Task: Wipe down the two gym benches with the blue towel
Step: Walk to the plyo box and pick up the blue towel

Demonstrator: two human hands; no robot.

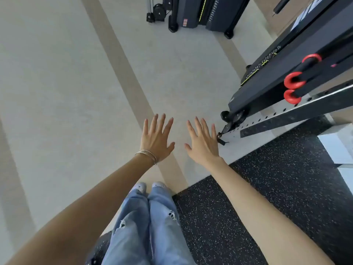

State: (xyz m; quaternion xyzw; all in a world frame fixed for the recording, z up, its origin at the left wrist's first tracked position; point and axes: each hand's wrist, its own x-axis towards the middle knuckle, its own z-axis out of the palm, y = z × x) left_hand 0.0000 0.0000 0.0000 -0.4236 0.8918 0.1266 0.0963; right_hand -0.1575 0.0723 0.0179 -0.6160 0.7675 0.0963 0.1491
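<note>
My left hand (157, 138) and my right hand (203, 142) are stretched out in front of me, side by side over the pale floor, palms down with the fingers spread and straight. Neither holds anything. Thin bangles circle my left wrist. No blue towel and no bench shows in the head view. Below the hands I see my legs in torn light-blue jeans (150, 222) and pale shoes.
A dark weight machine (286, 73) with red rings (293, 81) and a perforated white rail (277, 115) stands at the right. Another dark machine (200, 14) stands at the top. Black speckled rubber matting (277, 188) covers the floor at lower right.
</note>
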